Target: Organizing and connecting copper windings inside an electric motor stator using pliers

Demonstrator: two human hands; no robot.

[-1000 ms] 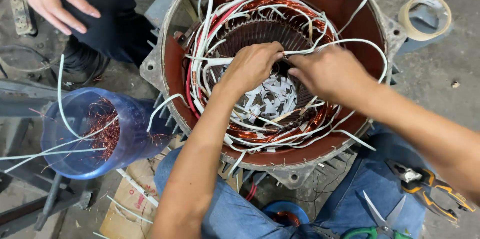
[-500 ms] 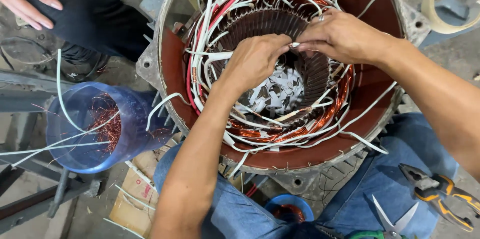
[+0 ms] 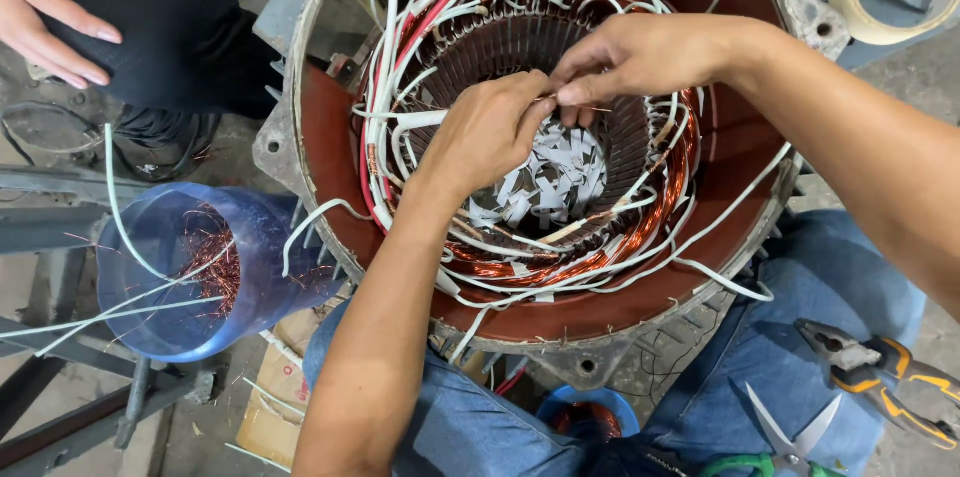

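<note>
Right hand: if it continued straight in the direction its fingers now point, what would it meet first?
The right hand points left, and its fingers already meet the left hand. Beyond it lie the white sleeved leads on the copper winding; depth is unclear.

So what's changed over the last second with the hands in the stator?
Both hands have risen from the middle of the bore to its upper rim. The left hand and right hand now meet fingertip to fingertip, pinching a thin copper strand. The motor housing, white paper strips and blue container stayed put.
</note>
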